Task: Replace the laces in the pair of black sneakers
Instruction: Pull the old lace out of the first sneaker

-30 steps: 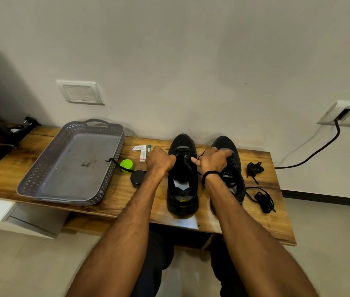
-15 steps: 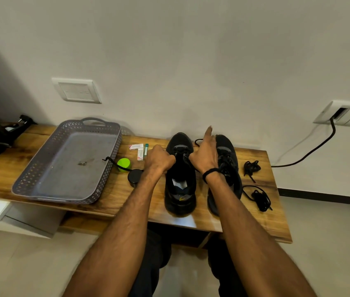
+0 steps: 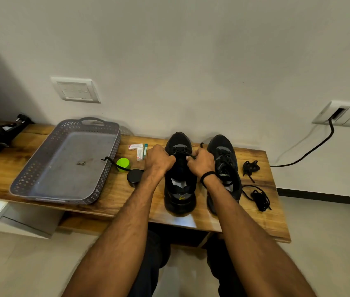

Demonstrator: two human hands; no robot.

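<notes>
Lace (image 3: 112, 162) in grip: black. Left sneaker (image 3: 180, 189), under grip: black, grey toe panel, yellow mark at heel, pale patch on insole. Right sneaker (image 3: 223, 155), just right of grip: black, grey panels. Wristband (image 3: 208, 175), behind grip: black.

Left of grip: lime-green cap (image 3: 123, 162); black round tin (image 3: 134, 176); white boxes (image 3: 136, 146) with red print; teal tube (image 3: 145, 148); grey tray (image 3: 71, 179), walls with lattice pattern.

Further right of grip: black lace bundles (image 3: 250, 167).

Bench (image 3: 116, 196): brown wood grain, darker streaks.
</notes>
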